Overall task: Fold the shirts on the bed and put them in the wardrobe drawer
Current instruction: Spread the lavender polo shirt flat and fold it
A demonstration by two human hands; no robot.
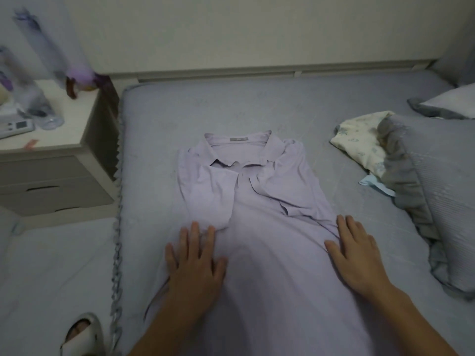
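On the bed [334, 104], at the centre of view, a lilac polo shirt [257, 201] lies face up, collar toward twelve o'clock, both short sleeves folded inward over the chest. Left hand [195, 263] rests flat on the shirt at seven o'clock, fingers straight and spread, gripping nothing. Right hand [357, 255] lies flat at four o'clock, likewise holding nothing. Pillows [442, 176] sit at three o'clock, a nightstand [51, 160] at nine.

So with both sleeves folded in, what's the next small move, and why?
Probably slide both hands down to the hem and fold it up toward the collar. The lilac shirt lies lengthwise with its sleeves already across the chest, and the left hand and right hand rest flat, gripping nothing.
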